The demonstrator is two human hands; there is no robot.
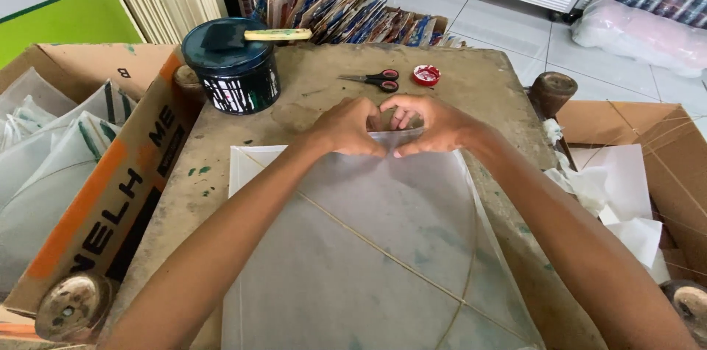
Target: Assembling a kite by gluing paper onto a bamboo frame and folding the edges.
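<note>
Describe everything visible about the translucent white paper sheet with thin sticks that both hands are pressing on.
The translucent white paper sheet lies flat on the stained brown worktable, filling its near half and running past the picture's lower edge. It looks thin, with faint green smudges showing through. A thin straight stick crosses it diagonally, and a second, bowed stick curves down its right side. The left hand and right hand press its far edge, fingers meeting. Its left corner looks square.

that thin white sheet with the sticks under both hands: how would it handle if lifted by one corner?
The paper sheet is translucent, so probably very light and easy to tear. The thin sticks crossing it likely keep it fairly flat, though unsupported edges may droop. Both the left hand and right hand press its top edge, suggesting it shifts easily.
</note>
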